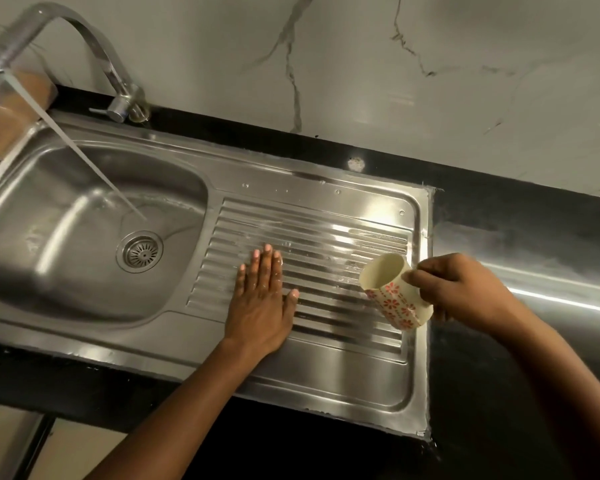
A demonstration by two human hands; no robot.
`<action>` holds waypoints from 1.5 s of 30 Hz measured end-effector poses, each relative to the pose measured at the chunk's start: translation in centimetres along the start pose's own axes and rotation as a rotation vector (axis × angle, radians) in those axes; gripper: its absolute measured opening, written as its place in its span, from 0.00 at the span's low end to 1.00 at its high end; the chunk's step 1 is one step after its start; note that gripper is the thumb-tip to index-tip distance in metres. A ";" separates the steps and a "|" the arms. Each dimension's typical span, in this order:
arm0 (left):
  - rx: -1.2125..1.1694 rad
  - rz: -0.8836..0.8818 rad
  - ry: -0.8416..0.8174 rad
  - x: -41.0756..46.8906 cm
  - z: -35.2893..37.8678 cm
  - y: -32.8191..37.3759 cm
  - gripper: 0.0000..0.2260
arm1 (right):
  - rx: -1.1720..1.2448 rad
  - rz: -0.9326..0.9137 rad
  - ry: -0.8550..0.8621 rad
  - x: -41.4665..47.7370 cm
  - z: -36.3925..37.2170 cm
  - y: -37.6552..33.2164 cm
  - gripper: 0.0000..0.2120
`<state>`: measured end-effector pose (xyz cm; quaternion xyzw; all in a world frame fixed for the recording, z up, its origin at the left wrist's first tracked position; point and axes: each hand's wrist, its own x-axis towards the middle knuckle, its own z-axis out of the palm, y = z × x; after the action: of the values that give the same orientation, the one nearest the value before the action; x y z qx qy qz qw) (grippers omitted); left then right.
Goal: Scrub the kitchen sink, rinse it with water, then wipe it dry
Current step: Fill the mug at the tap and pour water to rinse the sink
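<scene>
Sink (84, 317): stainless steel unit, set into a black counter (520, 216) against a marble-patterned wall (361, 57). Its long axis runs left to right across the view, basin to the left of both hands, ribbed drainboard (326, 244) beneath and between them. The ribs run along that same axis. Basin has rounded corners and a round slotted drain (141, 251) near its middle. Surface is wet and glossy, with bright glare on the drainboard.

Faucet (84, 39) stands behind the basin, spout arching left; a stream of water (94, 168) falls slantwise into the basin just behind the drain.

Left hand (262, 299) lies flat, palm down, fingers extended and together, pressed on the left part of the drainboard; it grips nothing. Right hand (465, 289) is closed around a cream mug (394, 292) with a red flower pattern, tilted with its mouth toward the left hand, above the drainboard's right edge. Whether water leaves the mug cannot be told for certain.
</scene>
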<state>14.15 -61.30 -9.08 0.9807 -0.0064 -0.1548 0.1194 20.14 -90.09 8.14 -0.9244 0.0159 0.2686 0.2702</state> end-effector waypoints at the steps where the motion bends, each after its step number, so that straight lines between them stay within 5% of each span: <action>1: -0.009 -0.016 -0.015 0.0 -0.2 0.1 0.33 | -0.053 0.001 0.029 0.2 0.0 -0.2 0.13; 7: 0.039 0.208 -0.037 2.9 -1.0 2.9 0.32 | -0.414 -0.098 0.209 2.9 1.7 -3.6 0.17; 12: 0.091 0.267 -0.023 5.2 -1.4 2.7 0.31 | -0.493 -0.220 0.261 4.2 4.3 -7.1 0.19; 17: 0.068 0.107 0.050 4.0 -1.2 -1.8 0.33 | -0.231 -0.202 0.111 3.5 4.8 -6.6 0.16; 22: 0.033 -0.045 0.060 1.0 -1.4 -6.0 0.34 | 0.194 0.011 -0.024 2.3 3.6 -3.2 0.14; 27: -0.001 -0.029 0.047 2.2 -1.4 -5.4 0.34 | -0.147 0.035 0.079 2.7 2.3 -2.5 0.11; 34: 0.074 0.258 -0.026 7.3 -3.1 -1.6 0.31 | -0.487 -0.139 0.270 6.7 4.0 -7.1 0.19; 40: 0.051 0.100 0.038 7.5 -3.3 -3.9 0.34 | -0.307 -0.192 0.230 8.2 5.4 -9.0 0.17; 45: 0.004 -0.103 0.046 5.6 -3.5 -7.6 0.34 | 0.314 -0.087 0.038 4.5 4.5 -5.8 0.14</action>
<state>20.39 -53.38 -9.31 0.9833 0.0465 -0.1380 0.1093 22.77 -82.32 5.51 -0.8756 0.0227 0.2334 0.4224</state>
